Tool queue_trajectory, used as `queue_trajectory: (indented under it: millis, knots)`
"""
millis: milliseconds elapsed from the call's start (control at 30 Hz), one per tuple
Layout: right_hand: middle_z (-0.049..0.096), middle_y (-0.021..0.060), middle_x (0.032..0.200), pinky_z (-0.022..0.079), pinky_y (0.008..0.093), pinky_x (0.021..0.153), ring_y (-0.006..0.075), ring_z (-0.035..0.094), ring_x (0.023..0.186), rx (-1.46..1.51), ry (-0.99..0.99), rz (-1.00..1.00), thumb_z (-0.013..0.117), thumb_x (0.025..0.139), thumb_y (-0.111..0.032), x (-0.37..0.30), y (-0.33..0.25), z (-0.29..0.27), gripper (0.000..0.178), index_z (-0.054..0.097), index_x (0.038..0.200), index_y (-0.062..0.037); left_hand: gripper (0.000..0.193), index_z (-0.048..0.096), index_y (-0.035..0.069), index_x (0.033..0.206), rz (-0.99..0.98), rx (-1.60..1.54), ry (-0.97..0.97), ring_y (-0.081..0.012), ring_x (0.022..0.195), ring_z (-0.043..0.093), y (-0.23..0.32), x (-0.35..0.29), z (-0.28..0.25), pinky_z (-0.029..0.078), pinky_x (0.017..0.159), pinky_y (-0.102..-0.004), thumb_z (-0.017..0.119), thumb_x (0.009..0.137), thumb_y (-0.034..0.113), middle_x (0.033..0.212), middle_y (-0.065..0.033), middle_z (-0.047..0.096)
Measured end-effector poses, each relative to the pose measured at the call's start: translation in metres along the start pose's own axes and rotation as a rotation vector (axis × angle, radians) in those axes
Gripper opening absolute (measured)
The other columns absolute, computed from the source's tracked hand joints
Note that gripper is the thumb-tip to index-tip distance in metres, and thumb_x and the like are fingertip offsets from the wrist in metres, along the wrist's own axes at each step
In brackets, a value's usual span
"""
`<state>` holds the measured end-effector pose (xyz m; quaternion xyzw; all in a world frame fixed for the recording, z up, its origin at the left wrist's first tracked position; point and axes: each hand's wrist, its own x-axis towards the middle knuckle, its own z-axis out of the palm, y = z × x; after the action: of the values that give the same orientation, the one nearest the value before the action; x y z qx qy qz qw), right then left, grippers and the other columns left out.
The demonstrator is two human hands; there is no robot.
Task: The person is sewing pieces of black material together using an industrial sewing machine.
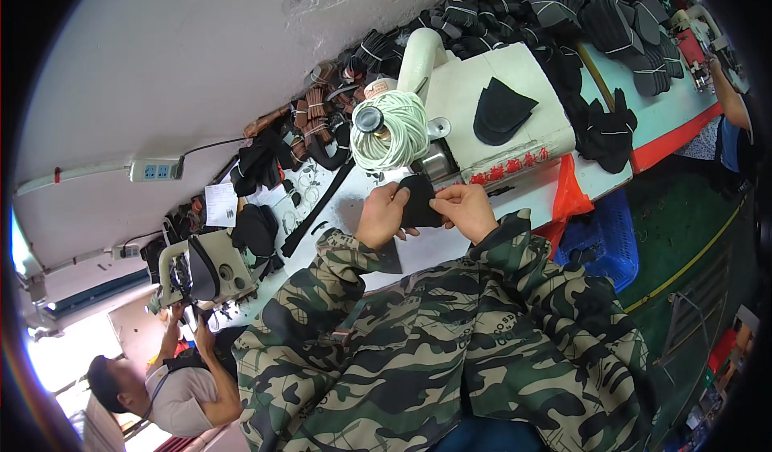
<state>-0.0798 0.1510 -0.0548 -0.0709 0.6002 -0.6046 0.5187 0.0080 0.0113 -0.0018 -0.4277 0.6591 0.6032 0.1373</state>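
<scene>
A small black fabric piece [420, 203] is stretched between my two hands in front of the pale machine [482, 82]. My left hand [381, 215] grips its left side, thumb on top and fingers underneath. At the right edge my right hand [470, 210] pinches it between thumb and fingertips. Just beyond the hands sits a metal cylinder [438, 162] on the machine. A coil of pale cord [394, 134] hangs around a knob beside it. On the machine's flat top lie rounded black cut pieces [503, 113], overlapping.
Tied bundles of dark pieces [555, 2] line the back of the white table [346, 211]. A blue plastic basket [603, 243] and a red bag [569, 191] are at the right. At the left a person [173, 388] works at another machine [209, 267]; another person's arm [728, 94] shows far right.
</scene>
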Motion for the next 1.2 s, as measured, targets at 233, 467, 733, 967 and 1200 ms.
queue_trajectory:
  millis: [233, 467, 733, 967, 1200]
  knots:
    - [0.062, 0.0089, 0.074, 0.047, 0.0228, 0.056, 0.0136, 0.061, 0.064, 0.093, -0.064, 0.08, 0.062, 0.08, -0.015, -0.013, -0.01, -0.026, 0.021, 0.06, 0.088, 0.0042, 0.029, 0.051, -0.005, 0.092, -0.026, -0.017, -0.181, -0.0166, 0.042, 0.056, 0.013, 0.022, -0.008, 0.04, 0.032, -0.0224, 0.042, 0.089, 0.023, 0.064, -0.011, 0.058]
    - [0.063, 0.0106, 0.078, 0.048, 0.0262, 0.061, 0.0175, 0.063, 0.069, -0.212, 0.067, -0.078, 0.061, 0.079, -0.016, -0.015, -0.011, -0.039, 0.022, 0.059, 0.091, 0.0023, 0.027, 0.052, 0.001, 0.083, -0.098, 0.24, -0.294, -0.0128, 0.036, 0.048, 0.035, 0.031, -0.024, 0.031, 0.031, -0.022, 0.044, 0.089, 0.026, 0.054, -0.0047, 0.053]
    - [0.061, 0.0101, 0.093, 0.044, 0.0368, 0.077, 0.0272, 0.057, 0.088, -1.365, 0.541, -1.185, 0.06, 0.063, 0.001, 0.016, -0.091, -0.116, 0.027, 0.061, 0.09, -0.0042, 0.026, 0.054, 0.006, 0.088, 0.243, 1.292, 0.216, -0.0333, 0.061, 0.059, -0.114, -0.001, -0.044, 0.046, 0.054, -0.0441, 0.06, 0.074, 0.026, 0.065, -0.015, 0.059]
    - [0.06, 0.0092, 0.094, 0.039, 0.0415, 0.079, 0.0268, 0.055, 0.093, -0.834, 0.507, -1.429, 0.064, 0.068, -0.01, -0.025, -0.101, -0.021, 0.021, 0.059, 0.087, -0.0027, 0.027, 0.055, 0.005, 0.083, 0.112, 1.06, 0.23, -0.0335, 0.071, 0.059, -0.168, -0.019, -0.04, 0.046, 0.062, -0.0436, 0.064, 0.066, 0.024, 0.076, -0.0154, 0.06]
    - [0.062, 0.0098, 0.09, 0.041, 0.0376, 0.077, 0.025, 0.058, 0.089, -0.536, 0.465, -1.383, 0.069, 0.068, -0.016, -0.005, -0.141, 0.062, 0.032, 0.059, 0.095, -0.0016, 0.029, 0.061, 0.003, 0.087, 0.16, 0.842, 0.219, -0.032, 0.071, 0.06, -0.167, -0.017, -0.045, 0.047, 0.063, -0.0392, 0.063, 0.063, 0.02, 0.074, -0.0188, 0.061]
